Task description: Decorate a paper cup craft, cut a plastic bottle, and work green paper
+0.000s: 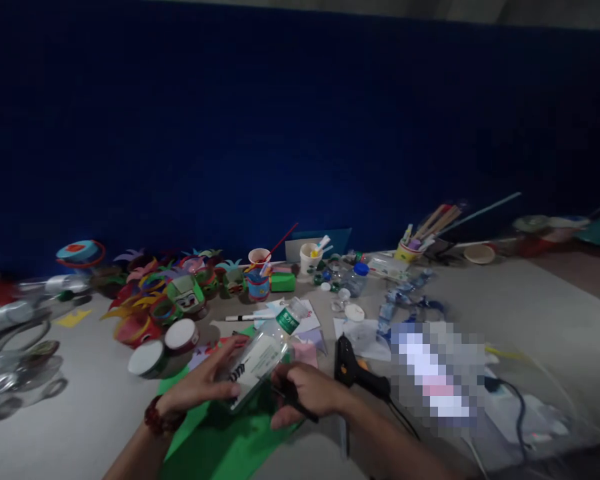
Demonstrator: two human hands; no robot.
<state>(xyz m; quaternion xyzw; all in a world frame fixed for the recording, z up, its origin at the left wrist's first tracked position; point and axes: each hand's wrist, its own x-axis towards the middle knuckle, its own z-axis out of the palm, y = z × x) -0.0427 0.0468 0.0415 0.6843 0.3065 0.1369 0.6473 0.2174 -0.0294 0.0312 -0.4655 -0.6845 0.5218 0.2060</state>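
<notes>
A clear plastic bottle (260,365) with a white label and a green neck band lies tilted, its mouth pointing up and to the right. My left hand (207,383) is closed round its lower left side, thumb over the label. My right hand (307,393) is beside the bottle's right side, fingers curled round a slim dark tool (300,407) whose kind I cannot make out. Under both hands lies a green sheet (200,440). To the right of my right hand rests a black hot glue gun (357,370) on the table.
Colourful paper-decorated cups (183,293) crowd the left rear. Two white round lids (147,358) sit nearer. Behind are a white cup of markers (310,259), a blue-capped bottle (357,280) and a yellow pot of sticks (409,252). Cables (520,400) run at right, near a pixelated area.
</notes>
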